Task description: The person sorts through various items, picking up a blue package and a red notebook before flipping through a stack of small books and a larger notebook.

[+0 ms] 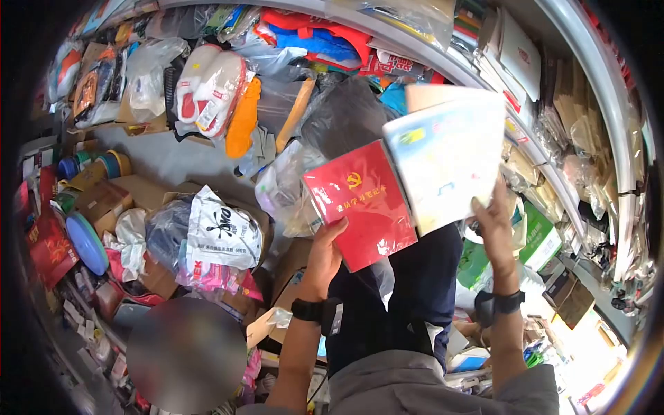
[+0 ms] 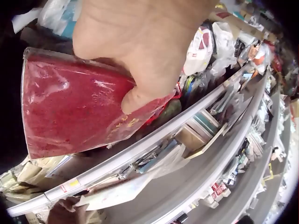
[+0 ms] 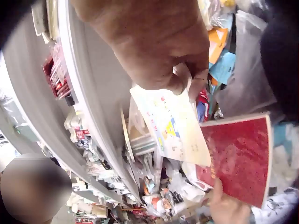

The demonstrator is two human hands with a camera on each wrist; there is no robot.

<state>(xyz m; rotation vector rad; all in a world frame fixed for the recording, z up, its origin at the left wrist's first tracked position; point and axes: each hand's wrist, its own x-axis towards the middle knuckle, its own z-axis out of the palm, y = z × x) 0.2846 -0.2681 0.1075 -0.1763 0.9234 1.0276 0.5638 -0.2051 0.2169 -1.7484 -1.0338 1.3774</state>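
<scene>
From where I stand, a person in a grey top and dark trousers (image 1: pixel 424 277) is holding up two pieces of stationery, neither resting on any surface. The left hand (image 1: pixel 325 259) pinches a red rectangular notebook in a glossy clear plastic cover (image 1: pixel 363 207) at its lower left edge, thumb on the front and fingers behind. A gold hammer-and-sickle emblem and a line of gold characters mark that cover.

The right hand (image 1: pixel 495 225) pinches a pale paper booklet with yellow and blue print (image 1: pixel 449 162) by its lower right corner, thumb in front. A tan sheet (image 1: pixel 436 97) sticks out behind its top edge. The booklet's left edge runs beside the notebook's right edge; I cannot tell whether they touch. Each wrist wears a black strap.

Past them runs the pale metal rail (image 2: pixel 135 149) at a shelf's front edge. Well off to the left lie white slippers in clear plastic (image 1: pixel 211 90), with an orange item (image 1: pixel 243 119) just beside them. Nearer, a white bag with large black lettering (image 1: pixel 225 232) tops a heap, and a flat blue round disc (image 1: pixel 87 242) leans farther left.
</scene>
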